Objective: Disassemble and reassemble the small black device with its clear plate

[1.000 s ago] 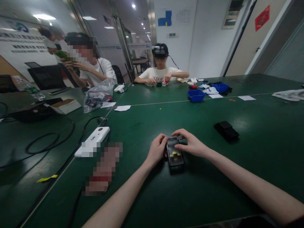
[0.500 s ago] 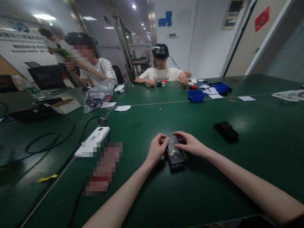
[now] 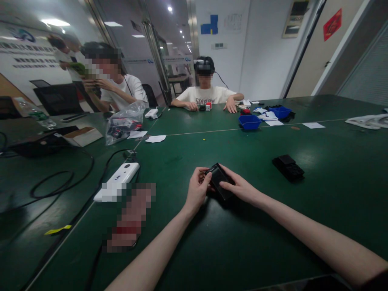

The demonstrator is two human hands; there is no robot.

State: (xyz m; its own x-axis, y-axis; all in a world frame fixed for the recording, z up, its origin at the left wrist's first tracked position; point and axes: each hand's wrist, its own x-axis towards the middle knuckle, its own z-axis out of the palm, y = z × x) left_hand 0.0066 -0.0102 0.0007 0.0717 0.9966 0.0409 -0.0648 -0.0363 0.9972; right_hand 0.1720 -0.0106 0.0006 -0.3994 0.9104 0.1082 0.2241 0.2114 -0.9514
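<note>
Between my two hands is a small flat rectangular black case (image 3: 218, 176), held tilted just above the green table. My left hand (image 3: 196, 186) grips its left edge, thumb on top and fingers curled underneath. My right hand (image 3: 242, 188) closes on the right side, its thumb lying across the upper face and the other fingers mostly hidden behind the case. The upper face looks dark and plain, with a small light mark near the far left edge. What is inside the case does not show.
Right of my hands lies a black object with a bumpy end (image 3: 287, 167). On the left are a white power bank (image 3: 127, 171), a blurred-out reddish slab (image 3: 133, 218) and black cables (image 3: 60, 173). Farther off stand a blue tray (image 3: 249, 122) and a plastic bag (image 3: 125, 121); two people sit beyond.
The case has turned in my hands: its clear face with yellow bits showed before, a dark face shows now. Across the table, a person's hand has flattened onto the tabletop.
</note>
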